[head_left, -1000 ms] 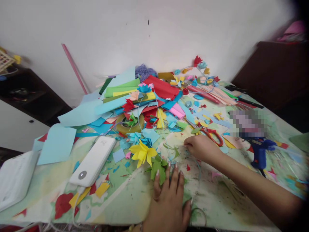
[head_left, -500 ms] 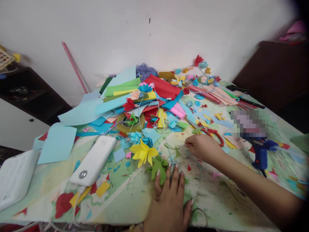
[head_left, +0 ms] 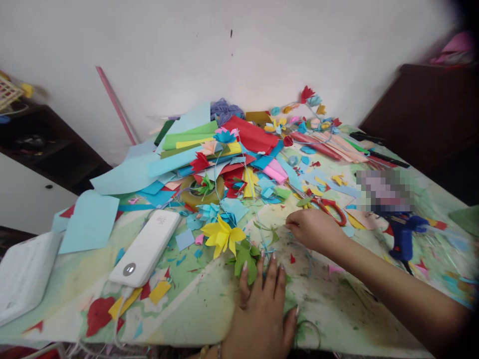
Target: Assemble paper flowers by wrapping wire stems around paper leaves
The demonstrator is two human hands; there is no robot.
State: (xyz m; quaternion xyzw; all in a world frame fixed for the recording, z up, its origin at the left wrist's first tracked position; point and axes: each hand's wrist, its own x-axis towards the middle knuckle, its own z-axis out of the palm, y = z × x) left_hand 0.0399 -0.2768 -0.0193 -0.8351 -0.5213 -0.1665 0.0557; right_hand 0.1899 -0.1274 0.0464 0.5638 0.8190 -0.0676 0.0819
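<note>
the light-blue cord (head_left: 259,219) lies on the near middle of the bench (head_left: 194,319), its long axis running away from the person and leaning left towards the far paper pile. at its near end sit green paper leaves (head_left: 245,262); just left of them, the yellow paper flower (head_left: 223,237) spreads its petals, mostly leftward and towards the near edge.

the left hand (head_left: 262,304) lies flat, fingers stretched forward, fingertips at the cord's near end and the leaves, clasping nothing. the right hand (head_left: 313,229) is curled closed beside it; whether a strand is inside, i cannot tell. to do this well, i'd press lightly so the leaves don't crease, and keep any pull low and along the cord.

beyond the right hand lie red-handled scissors (head_left: 340,215), then a blue glue gun (head_left: 402,242); a white power bank (head_left: 145,249) lies well left.
</note>
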